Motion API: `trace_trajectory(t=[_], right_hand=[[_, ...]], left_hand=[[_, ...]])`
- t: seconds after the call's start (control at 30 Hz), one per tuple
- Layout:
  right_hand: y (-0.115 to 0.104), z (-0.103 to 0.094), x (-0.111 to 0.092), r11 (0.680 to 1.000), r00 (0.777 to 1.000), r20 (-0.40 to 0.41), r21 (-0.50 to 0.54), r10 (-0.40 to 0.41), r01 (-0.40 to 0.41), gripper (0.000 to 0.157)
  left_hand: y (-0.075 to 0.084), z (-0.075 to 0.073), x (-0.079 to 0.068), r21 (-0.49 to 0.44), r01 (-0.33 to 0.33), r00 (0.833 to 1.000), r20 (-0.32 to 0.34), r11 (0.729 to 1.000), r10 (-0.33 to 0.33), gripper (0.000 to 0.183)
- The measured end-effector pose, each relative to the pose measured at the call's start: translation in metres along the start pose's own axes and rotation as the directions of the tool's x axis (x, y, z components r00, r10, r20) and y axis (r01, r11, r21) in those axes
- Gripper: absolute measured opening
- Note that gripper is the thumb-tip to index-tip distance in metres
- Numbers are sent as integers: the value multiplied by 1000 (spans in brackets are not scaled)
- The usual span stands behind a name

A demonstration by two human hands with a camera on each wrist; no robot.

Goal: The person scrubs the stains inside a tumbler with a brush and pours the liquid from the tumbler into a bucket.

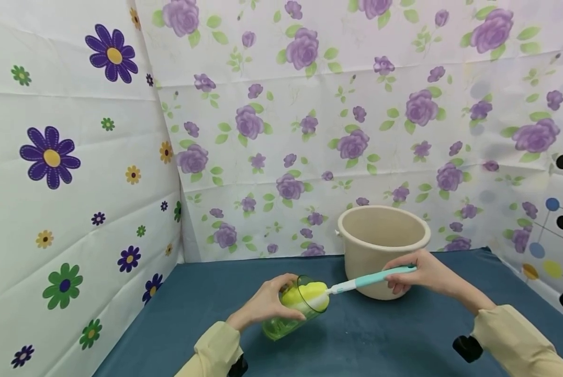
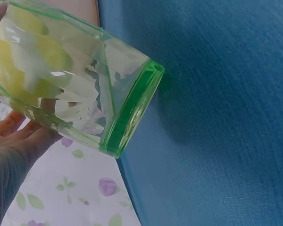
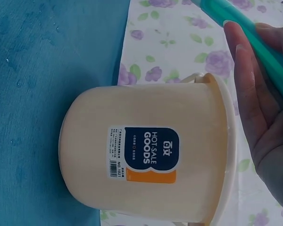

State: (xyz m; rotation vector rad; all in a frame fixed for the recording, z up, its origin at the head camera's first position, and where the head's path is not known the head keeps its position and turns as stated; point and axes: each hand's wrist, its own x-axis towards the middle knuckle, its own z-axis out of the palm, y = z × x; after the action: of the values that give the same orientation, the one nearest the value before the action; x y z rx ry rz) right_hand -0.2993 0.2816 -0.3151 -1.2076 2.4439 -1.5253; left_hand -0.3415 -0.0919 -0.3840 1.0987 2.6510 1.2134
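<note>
My left hand [image 1: 268,301] grips a clear green glass [image 1: 281,325], tilted with its mouth up to the right. Inside the mouth sits the yellow sponge head of a bottle brush [image 1: 374,278], pressed against the glass wall. My right hand [image 1: 420,272] holds the brush by its teal handle [image 3: 254,42], between thumb and fingers. In the left wrist view the thick green base [image 2: 134,110] of the glass points away from the palm, above the blue cloth. The yellow sponge [image 2: 28,56] shows through the glass wall there.
A beige bucket [image 1: 366,262] stands on the blue tablecloth [image 1: 206,293] just behind my right hand, its label [image 3: 144,154] visible in the right wrist view. Water drops dot the cloth near it. Flower-printed sheets [image 1: 262,157] hang at the back and left.
</note>
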Motion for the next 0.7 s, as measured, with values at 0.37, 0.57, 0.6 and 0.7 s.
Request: trace_trajectory(t=[0.37, 0.57, 0.6, 0.7], right_hand=[[6, 4, 4, 1000, 1000, -21, -16, 16, -16, 21], [7, 7, 7, 999, 1000, -13, -24, 24, -24, 19], [8, 8, 7, 999, 1000, -13, -27, 22, -22, 19], [9, 10, 7, 999, 1000, -7, -38, 15, -15, 18]], left_hand=[[1, -1, 1, 17, -9, 1000, -5, 1000, 9, 77], [0, 0, 0, 24, -19, 1000, -4, 1000, 19, 77], [-1, 0, 0, 25, -21, 1000, -3, 999, 21, 77], [-1, 2, 0, 31, -25, 1000, 2, 999, 25, 76]])
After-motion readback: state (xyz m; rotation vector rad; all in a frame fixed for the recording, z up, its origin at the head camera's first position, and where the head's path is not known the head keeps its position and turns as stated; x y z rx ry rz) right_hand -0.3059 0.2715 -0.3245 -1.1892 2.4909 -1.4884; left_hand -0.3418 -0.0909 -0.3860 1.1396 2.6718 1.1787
